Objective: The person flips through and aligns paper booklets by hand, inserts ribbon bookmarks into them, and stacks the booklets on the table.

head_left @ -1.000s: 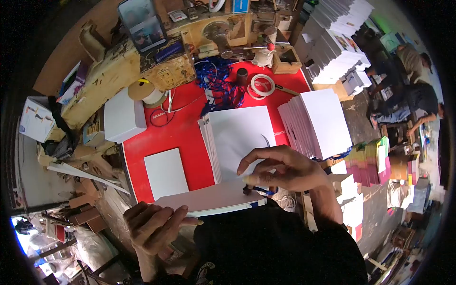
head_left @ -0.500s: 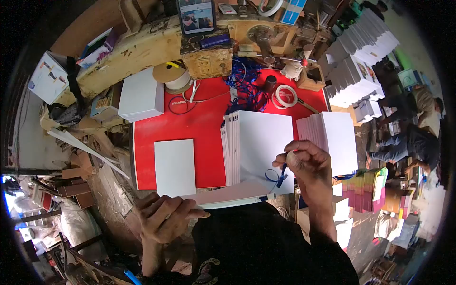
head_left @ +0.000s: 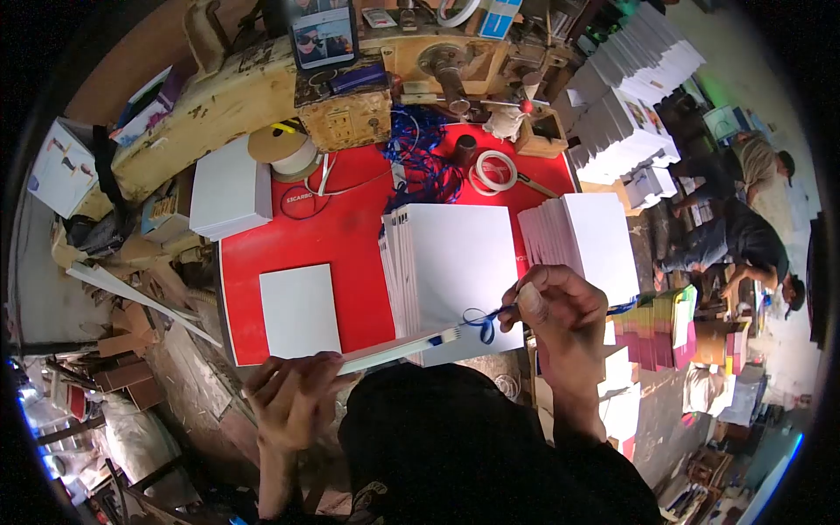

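Observation:
My left hand grips the near-left end of a thin white book, seen nearly edge-on. A looped blue ribbon lies off the book's right end, and my right hand pinches its other part between thumb and fingers. Behind them is a stack of white books on the red table top. A single white book lies flat to the left. To the right of the large stack is another leaning white stack.
A white block stack and a ribbon spool sit at the back left. Tangled blue ribbons, tape rolls and a phone are farther back. Tall paper stacks and two people appear at the right.
The held book has tilted from showing its cover to nearly edge-on. My right hand has moved from the book's end to the right and pinches the blue ribbon. The head view has shifted.

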